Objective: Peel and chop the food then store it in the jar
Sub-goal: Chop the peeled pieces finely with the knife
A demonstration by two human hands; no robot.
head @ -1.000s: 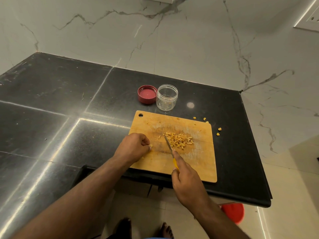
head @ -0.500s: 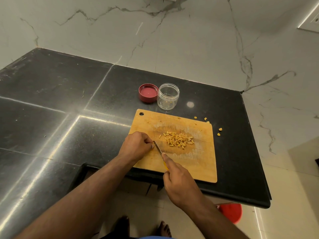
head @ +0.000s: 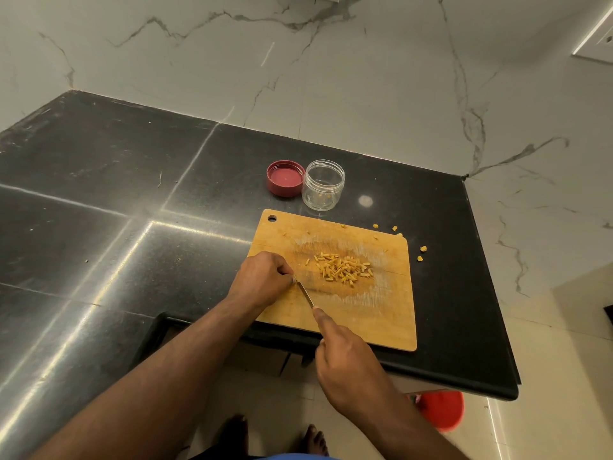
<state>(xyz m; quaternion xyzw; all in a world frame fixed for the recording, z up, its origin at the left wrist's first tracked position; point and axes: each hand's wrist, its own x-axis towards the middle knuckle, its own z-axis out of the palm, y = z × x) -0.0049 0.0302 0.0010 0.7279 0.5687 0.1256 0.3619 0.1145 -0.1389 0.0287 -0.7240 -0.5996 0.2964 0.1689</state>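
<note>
Right hand (head: 348, 366) grips knife (head: 306, 294), forefinger along the blade's back; tip meets the left hand (head: 263, 280), whose curled fingers pinch something too small to identify. Chopped food (head: 343, 270) piled mid cutting board (head: 374, 313) on the black table (head: 132, 200). Open jar (head: 323, 184) behind the board, a few bits inside; red lid (head: 285, 178) just left, upturned. Stray pieces (head: 422, 253) right of the board

A tan wooden board (head: 365, 313) holds yellow-orange pieces (head: 343, 269); the black counter (head: 132, 194) bears a maroon lid (head: 285, 178).
</note>
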